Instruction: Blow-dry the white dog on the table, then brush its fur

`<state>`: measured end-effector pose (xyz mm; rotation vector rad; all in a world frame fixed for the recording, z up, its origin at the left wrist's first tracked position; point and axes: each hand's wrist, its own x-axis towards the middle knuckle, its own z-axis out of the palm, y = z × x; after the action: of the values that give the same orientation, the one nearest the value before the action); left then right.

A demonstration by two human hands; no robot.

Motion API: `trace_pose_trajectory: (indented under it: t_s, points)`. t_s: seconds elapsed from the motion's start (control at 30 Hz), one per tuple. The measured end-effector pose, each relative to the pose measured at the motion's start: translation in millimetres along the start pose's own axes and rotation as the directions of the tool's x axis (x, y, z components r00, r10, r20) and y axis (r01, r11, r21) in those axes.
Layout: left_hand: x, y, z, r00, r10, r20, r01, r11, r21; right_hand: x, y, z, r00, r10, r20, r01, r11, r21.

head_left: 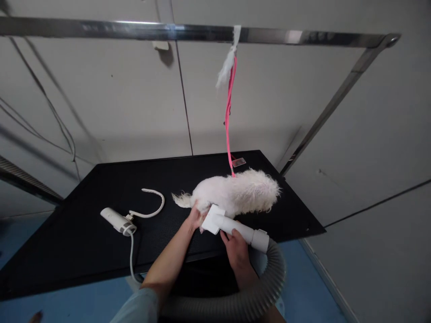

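Observation:
A small white dog [222,190] with a curly coat stands on a black grooming table [101,179], its head end toward the right. My left hand [195,219] is at its rear, closed around a hind leg, with some fingers hidden by the fur. In my right hand [236,246] is a white hose nozzle [240,229], gripped from below. Its flat rectangular head [213,219] lies against or just in front of the dog's hindquarter, near my left fingers. A grey corrugated hose [278,269] curves down from the nozzle's back end.
A pink lead [229,107] runs from the overhead metal bar [202,33] to the dog's back. On the table's left lies a white handheld device [117,220] with a curved arm [156,211] and cord. A small rectangular object [239,162] sits behind the dog.

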<state>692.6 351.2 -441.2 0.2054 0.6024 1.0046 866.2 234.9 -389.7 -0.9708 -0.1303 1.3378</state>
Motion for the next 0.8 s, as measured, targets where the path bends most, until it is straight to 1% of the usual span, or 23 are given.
trace_pose_trajectory:
  t_s: [0.03, 0.1, 0.2, 0.33, 0.43, 0.5, 0.53, 0.67, 0.73, 0.8]
  points:
    - [-2, 0, 0.4, 1.000, -0.012, -0.002, 0.012, 1.000, -0.003, 1, 0, 0, 1.000, 0.002, 0.003, -0.002, 1.000, 0.007]
    - [-6, -1, 1.8, 1.000, 0.006, -0.016, -0.006, 1.000, -0.003, 1, 0, 0, 1.000, 0.007, 0.023, -0.007, 1.000, 0.015]
    - [-8, -6, 5.2, 0.995, 0.093, -0.025, -0.093, 0.996, 0.005, 0, -1, 2, 0.999, 0.021, 0.033, -0.022, 1.000, 0.021]
    - [-8, -17, 8.8, 0.986, 0.165, -0.034, -0.164, 0.986, 0.022, -3, 0, 0, 0.999, 0.042, 0.032, -0.043, 0.999, 0.020]
    - [-7, -23, 9.4, 0.975, 0.209, -0.074, -0.209, 0.978, -0.003, -6, 0, -7, 1.000, 0.008, -0.002, -0.008, 0.999, -0.044]
    - [-8, -25, 10.0, 0.970, 0.225, -0.096, -0.226, 0.974, -0.005, -8, -1, -12, 1.000, -0.023, -0.020, 0.021, 0.995, -0.095]
    - [-9, -25, 10.8, 0.968, 0.229, -0.106, -0.230, 0.973, 0.003, -9, -1, -14, 1.000, -0.016, -0.020, 0.014, 0.994, -0.108]
    - [-12, -24, 17.1, 0.966, 0.237, -0.107, -0.233, 0.971, 0.047, -12, -2, -17, 0.997, 0.077, -0.032, -0.079, 0.993, -0.088]
    - [-13, -23, 19.9, 0.961, 0.253, -0.113, -0.247, 0.967, 0.060, -12, -1, -18, 0.996, 0.063, -0.056, -0.068, 0.993, -0.092]
    - [-14, -23, 21.1, 0.954, 0.267, -0.134, -0.258, 0.963, 0.081, -12, 1, -21, 0.997, 0.018, -0.074, -0.028, 0.991, -0.131]
